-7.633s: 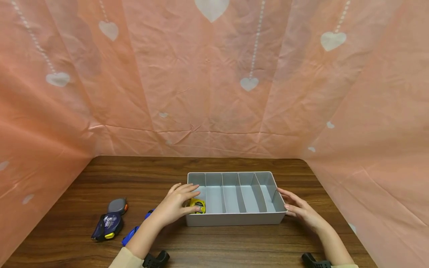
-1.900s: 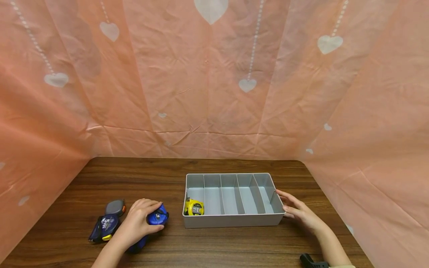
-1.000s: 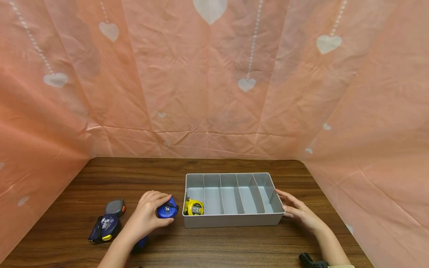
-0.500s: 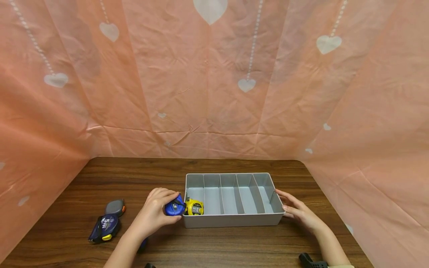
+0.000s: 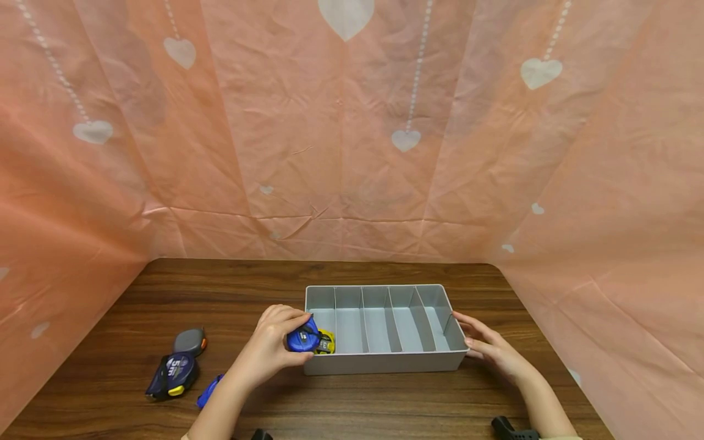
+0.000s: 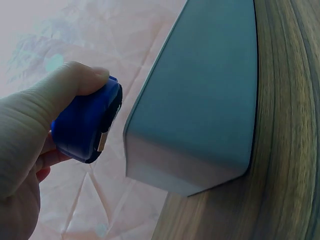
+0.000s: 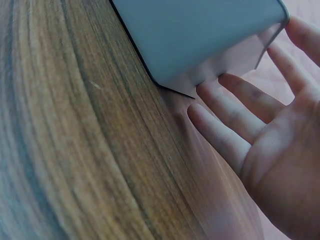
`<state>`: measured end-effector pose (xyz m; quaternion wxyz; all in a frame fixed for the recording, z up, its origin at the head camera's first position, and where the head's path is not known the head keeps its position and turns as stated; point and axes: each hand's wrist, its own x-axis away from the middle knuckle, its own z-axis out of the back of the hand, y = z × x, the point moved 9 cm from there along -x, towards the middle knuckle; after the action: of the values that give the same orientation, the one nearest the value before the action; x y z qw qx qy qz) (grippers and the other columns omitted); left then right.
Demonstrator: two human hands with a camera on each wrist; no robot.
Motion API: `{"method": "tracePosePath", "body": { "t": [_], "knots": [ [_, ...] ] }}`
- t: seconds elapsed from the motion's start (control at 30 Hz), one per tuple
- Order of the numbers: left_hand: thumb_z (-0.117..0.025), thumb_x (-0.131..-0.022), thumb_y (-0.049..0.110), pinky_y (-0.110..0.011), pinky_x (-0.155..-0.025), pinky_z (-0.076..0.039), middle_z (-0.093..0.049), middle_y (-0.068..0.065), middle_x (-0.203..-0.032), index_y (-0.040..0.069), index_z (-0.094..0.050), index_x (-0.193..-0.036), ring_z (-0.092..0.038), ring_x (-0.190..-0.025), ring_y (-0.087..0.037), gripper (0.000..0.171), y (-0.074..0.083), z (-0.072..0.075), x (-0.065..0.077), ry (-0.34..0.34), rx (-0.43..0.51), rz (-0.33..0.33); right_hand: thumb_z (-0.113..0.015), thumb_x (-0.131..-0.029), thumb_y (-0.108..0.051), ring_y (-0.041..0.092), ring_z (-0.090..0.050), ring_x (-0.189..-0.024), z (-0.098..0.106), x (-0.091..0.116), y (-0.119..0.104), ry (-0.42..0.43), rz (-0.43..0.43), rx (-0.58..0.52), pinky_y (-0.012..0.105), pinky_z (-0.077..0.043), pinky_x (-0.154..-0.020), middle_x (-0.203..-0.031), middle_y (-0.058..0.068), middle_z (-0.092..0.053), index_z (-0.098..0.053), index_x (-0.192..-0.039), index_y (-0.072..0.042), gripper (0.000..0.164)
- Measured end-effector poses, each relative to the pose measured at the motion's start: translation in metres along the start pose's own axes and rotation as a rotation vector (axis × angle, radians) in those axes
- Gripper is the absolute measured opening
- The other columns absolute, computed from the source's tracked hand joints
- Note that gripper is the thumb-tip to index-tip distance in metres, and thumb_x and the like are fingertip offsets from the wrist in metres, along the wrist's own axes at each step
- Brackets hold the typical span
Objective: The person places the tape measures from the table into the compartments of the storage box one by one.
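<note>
My left hand [image 5: 271, 342] pinches a blue tape measure [image 5: 300, 338] between thumb and fingers, above the left end of a grey divided box [image 5: 385, 365]. In the left wrist view the tape measure [image 6: 80, 125] is raised beside the box's rim, gripped along its sides. A yellow tape measure [image 5: 327, 343] lies in the leftmost compartment, partly covered by the blue one. At the box's other end, my right hand [image 5: 494, 351] rests with spread, fairly straight fingers against the outer wall. The right wrist view shows those fingertips [image 7: 207, 89] along the end wall.
Left on the wooden table [image 5: 236, 287] lie a dark blue tape measure [image 5: 180, 369] marked 5m and a grey one [image 5: 189, 341] touching it. Another blue object [image 5: 208, 392] is partly hidden by my left forearm. A pink curtain [image 5: 341, 183] surrounds the table.
The yellow tape measure was let go in the leftmost compartment. My left hand then took hold of a blue tape measure and moved it right to above the box. The right hand stayed put.
</note>
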<state>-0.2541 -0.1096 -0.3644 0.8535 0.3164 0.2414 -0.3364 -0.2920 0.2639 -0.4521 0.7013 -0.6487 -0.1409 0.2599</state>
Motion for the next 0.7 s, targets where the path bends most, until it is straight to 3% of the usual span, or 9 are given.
{"method": "tracePosePath", "body": {
  "t": [0.3,0.7],
  "knots": [
    [-0.082,-0.057,0.032,-0.039,-0.096,-0.027,-0.06,0.004,-0.105,0.004,-0.065,-0.109,-0.047,-0.103,-0.012,0.061,0.009,-0.014,-0.007,-0.036,0.005,-0.01,-0.037,-0.093,0.001,0.029,-0.046,-0.114,0.0,0.001,-0.001,-0.002,0.011,0.005,0.036,-0.045,-0.085,-0.129,0.043,-0.019,-0.017,-0.14,0.004,0.05],
    [-0.083,-0.055,0.028,-0.038,-0.096,-0.027,-0.06,0.006,-0.104,0.006,-0.065,-0.109,-0.047,-0.101,-0.012,0.061,0.016,-0.023,-0.017,-0.018,0.025,-0.042,-0.036,-0.093,0.002,0.027,-0.045,-0.115,0.0,0.0,-0.001,-0.002,0.009,0.005,0.035,-0.045,-0.085,-0.131,0.042,-0.018,-0.017,-0.14,0.005,0.05]
  ]
}}
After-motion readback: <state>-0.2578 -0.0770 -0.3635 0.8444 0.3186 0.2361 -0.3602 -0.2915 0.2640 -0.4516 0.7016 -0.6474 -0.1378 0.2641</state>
